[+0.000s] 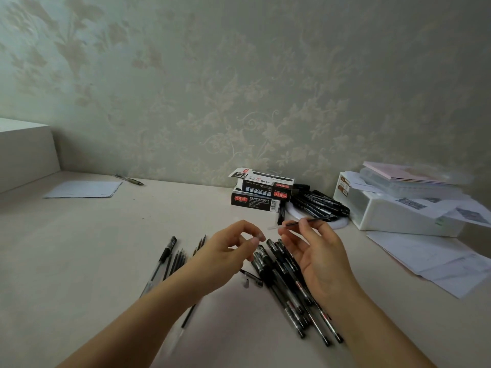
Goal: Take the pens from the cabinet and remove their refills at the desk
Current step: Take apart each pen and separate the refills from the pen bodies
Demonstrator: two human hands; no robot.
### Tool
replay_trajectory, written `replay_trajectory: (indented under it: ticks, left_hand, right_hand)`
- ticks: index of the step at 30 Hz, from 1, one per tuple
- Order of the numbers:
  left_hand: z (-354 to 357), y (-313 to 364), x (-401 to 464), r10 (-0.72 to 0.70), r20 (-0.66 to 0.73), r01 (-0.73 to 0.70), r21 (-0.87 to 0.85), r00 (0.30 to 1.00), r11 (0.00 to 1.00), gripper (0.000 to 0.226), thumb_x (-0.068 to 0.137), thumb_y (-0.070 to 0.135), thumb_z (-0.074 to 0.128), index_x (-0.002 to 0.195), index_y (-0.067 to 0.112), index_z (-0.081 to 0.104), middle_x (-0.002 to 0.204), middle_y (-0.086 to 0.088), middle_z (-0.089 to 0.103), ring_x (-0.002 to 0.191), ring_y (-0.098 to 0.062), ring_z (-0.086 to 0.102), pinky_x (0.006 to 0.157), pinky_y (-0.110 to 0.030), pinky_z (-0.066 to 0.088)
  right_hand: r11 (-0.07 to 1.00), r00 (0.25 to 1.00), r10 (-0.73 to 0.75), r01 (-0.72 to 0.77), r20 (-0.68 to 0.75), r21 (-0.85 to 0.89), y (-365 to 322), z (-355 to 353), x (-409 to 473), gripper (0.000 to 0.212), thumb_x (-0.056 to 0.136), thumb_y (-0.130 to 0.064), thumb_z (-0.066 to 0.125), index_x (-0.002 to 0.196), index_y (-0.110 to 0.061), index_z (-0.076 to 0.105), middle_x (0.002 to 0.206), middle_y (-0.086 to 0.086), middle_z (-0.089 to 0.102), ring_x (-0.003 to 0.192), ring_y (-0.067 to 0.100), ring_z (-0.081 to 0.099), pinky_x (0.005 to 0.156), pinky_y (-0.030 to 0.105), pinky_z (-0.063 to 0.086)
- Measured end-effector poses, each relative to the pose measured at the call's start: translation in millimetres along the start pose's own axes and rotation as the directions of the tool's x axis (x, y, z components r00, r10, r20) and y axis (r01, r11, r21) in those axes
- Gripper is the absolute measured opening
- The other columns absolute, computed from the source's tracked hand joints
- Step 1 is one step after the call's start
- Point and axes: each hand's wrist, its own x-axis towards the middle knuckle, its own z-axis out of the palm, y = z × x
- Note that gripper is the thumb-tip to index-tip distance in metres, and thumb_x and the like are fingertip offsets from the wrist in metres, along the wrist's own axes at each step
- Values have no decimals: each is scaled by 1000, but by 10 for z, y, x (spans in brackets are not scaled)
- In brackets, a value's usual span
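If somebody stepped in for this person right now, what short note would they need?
Right hand: pinches a thin refill above the desk.
Left hand: fingers curled; whether it holds anything is unclear.
Done: a few bare refills lie at left beside a lone pen.
Left: the pile of pens under the hands, plus more pens behind, beside two pen boxes.

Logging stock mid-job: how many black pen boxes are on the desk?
2. Both black cardboard pen boxes sit stacked by the wall: the upper box has its flap open and rests on the lower box. More may hide behind them.
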Motion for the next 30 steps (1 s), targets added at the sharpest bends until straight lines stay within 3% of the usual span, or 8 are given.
replay_trajectory:
  ticks: [13,18,20,23,30]
  left_hand:
    - [-9,16,-14,6,15,-7,9,1000,1000,11,95,37,55,94,36,65,69,10,59,50,-2,44,49,-13,36]
    - [0,7,-19,18,18,-18,-2,1000,1000,11,96,32,56,92,35,66,68,10,57,54,-14,38,49,-20,31]
    - [9,-4,-16,25,23,-25,0,999,1000,11,96,32,56,92,34,66,67,10,57,57,-16,37,50,-23,31]
    - [15,-12,-6,35,24,-35,-4,999,999,11,96,30,56,91,32,66,68,10,59,55,-13,40,51,-20,35]
    - [-8,-32,17,22,-74,-23,-9,997,1000,8,95,30,57,95,24,62,67,8,62,57,-15,43,53,-25,36]
  right_hand:
    - [996,999,0,4,46,-85,74,-33,20,9,100,-11,52,96,-7,58,93,15,74,84,24,74,69,24,58]
    - [984,995,-27,43,95,-172,68,-42,11,7,98,-12,56,96,-6,60,91,14,74,83,23,73,70,24,57]
    - [937,986,-73,119,150,-327,70,-34,-7,4,94,-14,63,93,-13,67,90,9,74,84,21,72,72,25,57]
    - [779,959,-78,229,271,-584,98,-12,-54,2,88,-28,70,89,-29,72,89,-3,74,86,13,71,76,25,57]
    - [573,926,-103,353,362,-740,109,-39,-86,14,82,-43,74,94,-38,73,87,-10,72,78,12,66,72,25,57]
